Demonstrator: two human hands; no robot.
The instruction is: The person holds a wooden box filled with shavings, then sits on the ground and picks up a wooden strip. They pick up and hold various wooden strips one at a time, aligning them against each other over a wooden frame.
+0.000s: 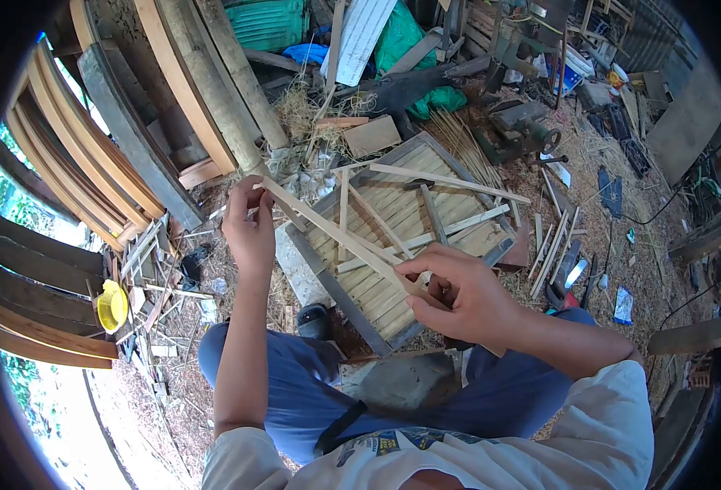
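Note:
A long thin wooden strip slants across the view in front of my body. My left hand pinches its far upper end between thumb and fingers. Further down the same strip, my right hand is closed around it, and the near end shows past the wrist. Below the strip is a slatted wooden panel with a grey frame. On that panel lie several loose strips, among them a pale one along the top, and a hammer with a dark head.
A bench vise stands at the upper right. Loose wood sticks lie on the ground to the right. Tall boards lean at the left, near a yellow plastic bowl. Scraps and shavings cover the floor around my sandalled foot.

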